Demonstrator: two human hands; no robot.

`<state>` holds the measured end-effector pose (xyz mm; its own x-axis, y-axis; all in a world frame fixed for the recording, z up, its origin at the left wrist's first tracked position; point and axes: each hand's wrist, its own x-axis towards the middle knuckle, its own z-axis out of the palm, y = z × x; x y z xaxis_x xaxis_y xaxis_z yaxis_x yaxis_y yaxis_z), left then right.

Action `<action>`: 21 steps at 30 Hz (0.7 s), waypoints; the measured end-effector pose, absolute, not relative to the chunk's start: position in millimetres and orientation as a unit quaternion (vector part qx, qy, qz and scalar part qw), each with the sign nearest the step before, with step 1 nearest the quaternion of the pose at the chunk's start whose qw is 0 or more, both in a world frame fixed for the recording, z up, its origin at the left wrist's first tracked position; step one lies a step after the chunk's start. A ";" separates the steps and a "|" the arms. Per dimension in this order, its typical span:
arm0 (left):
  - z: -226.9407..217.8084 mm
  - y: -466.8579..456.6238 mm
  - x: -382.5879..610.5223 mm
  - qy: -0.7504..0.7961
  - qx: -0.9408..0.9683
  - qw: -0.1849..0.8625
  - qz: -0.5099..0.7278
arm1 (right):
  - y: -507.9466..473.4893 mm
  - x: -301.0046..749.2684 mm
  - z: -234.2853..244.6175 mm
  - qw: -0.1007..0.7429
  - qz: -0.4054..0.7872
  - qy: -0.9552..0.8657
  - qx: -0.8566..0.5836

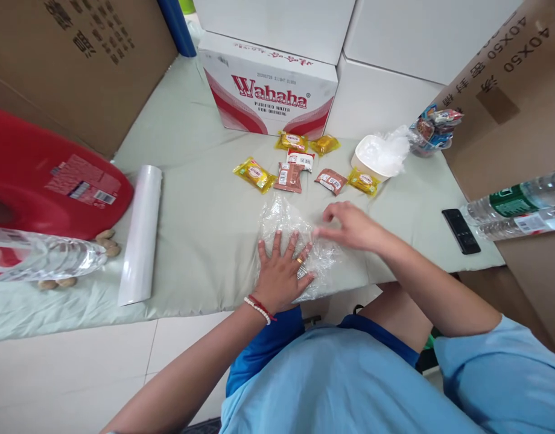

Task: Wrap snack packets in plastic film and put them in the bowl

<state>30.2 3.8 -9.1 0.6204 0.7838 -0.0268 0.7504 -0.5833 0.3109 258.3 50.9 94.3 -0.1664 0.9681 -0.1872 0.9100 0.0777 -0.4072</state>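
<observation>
My left hand (281, 272) lies flat, fingers spread, on a crumpled sheet of clear plastic wrap (282, 224) near the front edge of the pale green cloth (205, 199). My right hand (350, 226) hovers over the sheet's right part, fingers curled and pinching at the film. Behind the sheet lie several small snack packets, yellow ones (254, 174) and brown ones (290, 177). A white bowl (372, 158) with crumpled film in it stands at their right.
A roll of plastic wrap (140, 234) lies at the left, beside a red jug (46, 181) and a water bottle (42, 258). A Wahaha carton (271, 90) stands behind. A black remote (461, 231), two bottles (517, 202) and cardboard boxes sit at the right.
</observation>
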 end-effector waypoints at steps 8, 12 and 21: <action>-7.7 3.7 30.7 0.432 0.888 0.152 0.039 | 31.7 230.1 64.9 -0.014 0.298 -0.754 -0.585; -6.5 3.3 30.6 0.433 0.887 0.152 0.047 | 60.4 262.5 75.5 0.072 0.323 -0.685 -0.649; -10.3 3.1 30.3 0.438 0.883 0.159 0.049 | 101.7 325.8 96.5 0.158 0.471 -0.569 -0.655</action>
<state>30.3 3.1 -10.3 0.6107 0.7901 -0.0526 0.7588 -0.5649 0.3242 325.8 101.7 96.5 -0.0914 0.8951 -0.4364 0.5969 -0.3015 -0.7435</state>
